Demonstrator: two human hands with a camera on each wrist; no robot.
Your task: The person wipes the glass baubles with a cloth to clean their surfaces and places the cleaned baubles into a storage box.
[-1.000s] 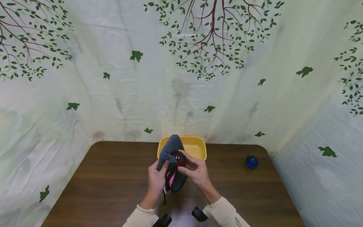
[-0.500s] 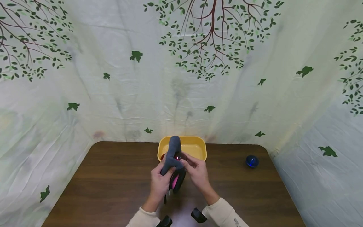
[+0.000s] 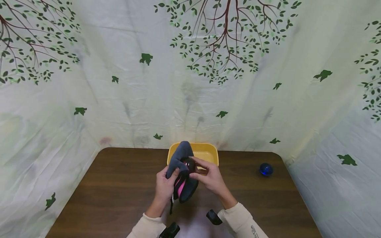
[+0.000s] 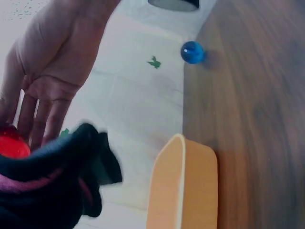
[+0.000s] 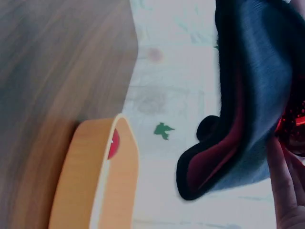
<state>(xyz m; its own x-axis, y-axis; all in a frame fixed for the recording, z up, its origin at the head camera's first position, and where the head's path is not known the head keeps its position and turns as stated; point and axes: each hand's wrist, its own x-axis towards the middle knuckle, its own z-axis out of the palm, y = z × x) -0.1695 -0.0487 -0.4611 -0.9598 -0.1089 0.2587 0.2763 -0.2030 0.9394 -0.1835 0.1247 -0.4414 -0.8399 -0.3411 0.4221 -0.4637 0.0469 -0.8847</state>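
The left grip (image 3: 164,187) pinches the edge of a cloth piece (image 3: 181,152), thumb toward us on the near side. The right grip (image 3: 212,177) grasps a dark red ball (image 3: 189,164) between thumb and fingers. We locate the ball at the mouth of the cloth piece, between the two hands; the left wrist view shows it as bright, glossy red. How far it sits inside the fold we cannot tell.

The cloth piece is blue-grey and black, with a pink lining (image 3: 181,189) exposed along its lower part. In the right wrist view we note a black border around its curved edge. A thin dark strap (image 3: 171,205) hangs from its lower end.

Behind the cloth piece we find a yellow tray (image 3: 212,152) at the rear edge of the counter (image 3: 128,185); from the head view, the cloth covers part of the tray's left side. The right wrist view shows a red object (image 5: 114,144) inside the tray — partly hidden by the rim. A clear blue ball (image 3: 266,169) rests near the counter's rear right corner, well apart from both hands.

Beyond the counter we see a pale curtain (image 3: 256,105) printed with branches and green leaves.
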